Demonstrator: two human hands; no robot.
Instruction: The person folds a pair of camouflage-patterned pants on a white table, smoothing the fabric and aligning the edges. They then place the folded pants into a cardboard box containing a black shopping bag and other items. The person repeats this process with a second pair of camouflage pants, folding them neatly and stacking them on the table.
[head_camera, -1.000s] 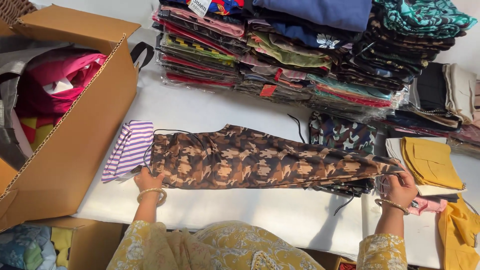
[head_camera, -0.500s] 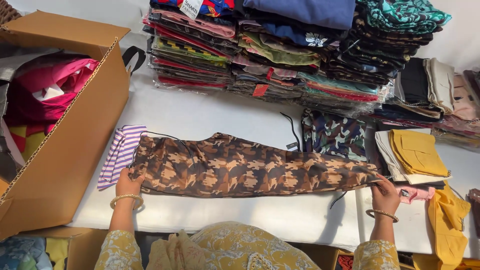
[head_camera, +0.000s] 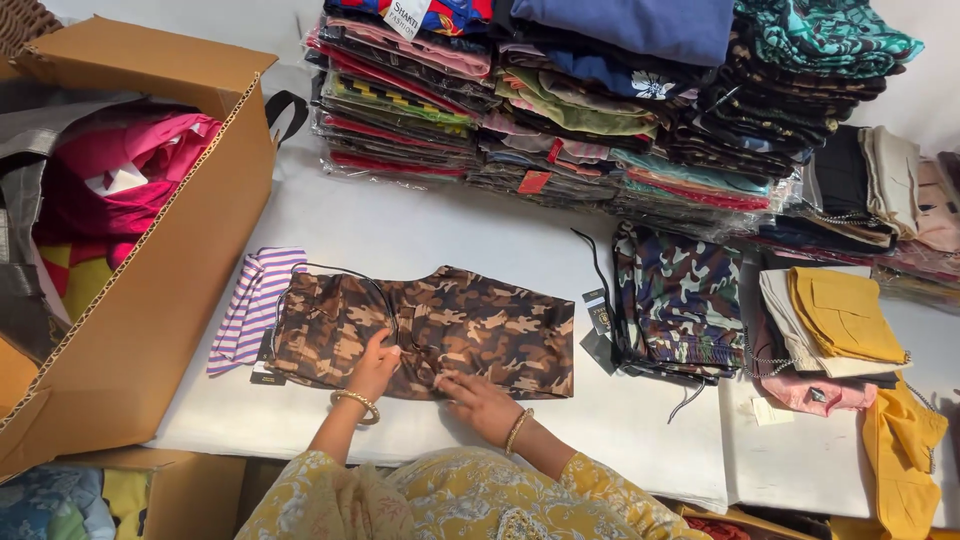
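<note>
The brown camouflage-print cloth trousers (head_camera: 430, 330), stretched full length across the white table (head_camera: 440, 225) half a second ago, now lie folded in half, a shorter block beside the purple-and-white striped folded garment (head_camera: 255, 305). The left hand (head_camera: 375, 365) and right hand (head_camera: 478, 395), earlier far apart at the two ends, have come together at the near edge, both flat with fingers spread, pressing the fabric, gripping nothing

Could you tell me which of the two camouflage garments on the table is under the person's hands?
The brown camouflage garment, beside the striped cloth; the green camouflage garment lies untouched further right.
</note>
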